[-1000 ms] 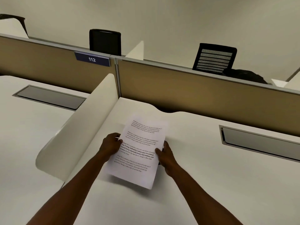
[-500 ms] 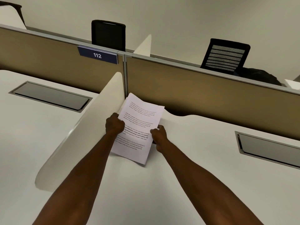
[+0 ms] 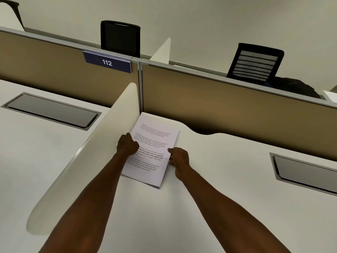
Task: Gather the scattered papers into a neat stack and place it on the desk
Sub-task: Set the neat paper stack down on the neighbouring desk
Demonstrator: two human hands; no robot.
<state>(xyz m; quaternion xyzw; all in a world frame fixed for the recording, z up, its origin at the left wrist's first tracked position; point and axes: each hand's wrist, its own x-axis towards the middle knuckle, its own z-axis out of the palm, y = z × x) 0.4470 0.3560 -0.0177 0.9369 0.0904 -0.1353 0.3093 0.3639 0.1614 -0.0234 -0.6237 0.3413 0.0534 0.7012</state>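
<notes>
A squared stack of white printed papers (image 3: pixel 155 141) lies on the white desk (image 3: pixel 209 189), in the far left corner against the divider. My left hand (image 3: pixel 127 145) grips the stack's left edge with fingers curled. My right hand (image 3: pixel 177 157) holds the right edge, thumb on top. Both arms are stretched forward. The near corner of the stack rests on the desk surface.
A curved white side divider (image 3: pixel 102 148) stands left of the stack. A tan partition (image 3: pixel 228 105) with a "112" sign (image 3: pixel 107 62) closes the back. Grey cable hatches (image 3: pixel 51 110) (image 3: pixel 306 172) sit in both desks. Two black chairs (image 3: pixel 255 63) stand beyond.
Both hands have carried the stack forward and left, from mid-desk into the far corner by the divider, and lowered it onto the surface.
</notes>
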